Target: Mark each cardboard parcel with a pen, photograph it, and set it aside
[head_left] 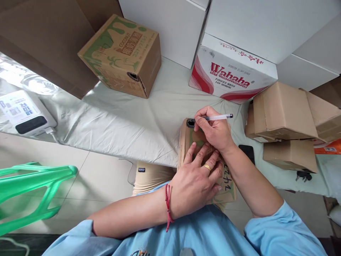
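A small brown cardboard box (186, 142) with green print lies at the near edge of the cloth-covered table (128, 121). My left hand (195, 181), with a ring and a red wrist cord, presses flat on the box's top. My right hand (213, 131) grips a white pen (221, 116) and rests on the box's far end, the pen tip hidden under my fingers. Handwritten digits (227, 177) show on the box beside my right forearm.
A coconut-print carton (119, 53) stands at the back left, a red-and-white Wahaha carton (229, 73) at the back right, plain brown boxes (285, 117) at the right. A white device (25, 112) lies far left. A black phone (247, 152) and a green plastic stool (32, 188) are nearby.
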Motion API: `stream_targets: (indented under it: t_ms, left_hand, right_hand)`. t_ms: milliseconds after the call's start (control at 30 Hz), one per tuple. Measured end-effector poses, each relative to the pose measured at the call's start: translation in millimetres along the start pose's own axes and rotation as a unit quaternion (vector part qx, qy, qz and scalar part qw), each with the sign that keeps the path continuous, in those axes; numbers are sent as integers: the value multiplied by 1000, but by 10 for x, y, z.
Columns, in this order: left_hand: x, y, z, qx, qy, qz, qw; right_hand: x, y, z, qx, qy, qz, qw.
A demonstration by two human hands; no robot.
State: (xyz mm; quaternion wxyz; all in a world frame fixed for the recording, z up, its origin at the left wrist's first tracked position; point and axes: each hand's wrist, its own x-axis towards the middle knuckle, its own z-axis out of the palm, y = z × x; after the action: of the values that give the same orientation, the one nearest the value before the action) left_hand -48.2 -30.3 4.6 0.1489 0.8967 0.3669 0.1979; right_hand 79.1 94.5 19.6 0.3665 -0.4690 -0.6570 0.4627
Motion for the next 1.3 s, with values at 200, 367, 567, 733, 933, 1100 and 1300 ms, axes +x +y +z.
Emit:
stream_targets:
  t_ms: [200,367,567,733,933,1100,1300]
  left_hand:
    - [1,-3,-5,-4,-1,0,1000]
    - [5,0,-16,-2,-4,2,1000]
    - [4,0,-15,-1,-6,-1,1000]
    - [-5,1,-19,-3,-4,0,1000]
    - [-7,0,-3,-5,-10,-4,1000]
    - [-7,-1,4,-1,-5,-2,1000]
    - [-11,-2,4,3,-5,-4,1000]
  right_hand:
    - [16,9,0,-9,-20,4,1000]
    - [33,9,2,-12,-8,15,1000]
    - [41,-9,-4,-25,16,16,999]
    - [38,3,-7,-24,26,19,999]
    - [34,3,-9,-37,42,22,998]
    - [50,6,-16,-32,59,23,997]
    - [59,10,-23,-33,77,23,996]
